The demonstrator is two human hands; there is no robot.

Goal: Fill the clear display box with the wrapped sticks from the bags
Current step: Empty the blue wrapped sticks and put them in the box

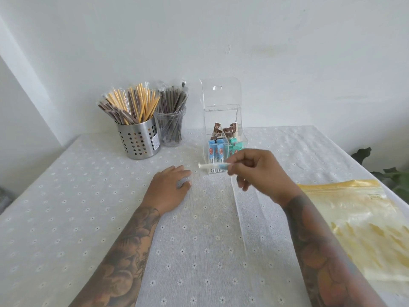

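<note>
Right hand (263,173) fingers pinching a blue-white wrapped stick (213,166) before the clear display box (223,129); should be tipping it upright into the blue compartment. Left hand (170,189) resting open, flat on the tabletop (199,240).

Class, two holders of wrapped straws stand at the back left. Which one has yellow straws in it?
The perforated metal holder, on the left. It mixes yellow and brown straws; the clear plastic cup beside it holds only dark ones.

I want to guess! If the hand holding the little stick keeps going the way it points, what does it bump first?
Probably the clear box. The right hand points its stick leftward across the box's front, seemingly very close; depth is hard to judge.
</note>
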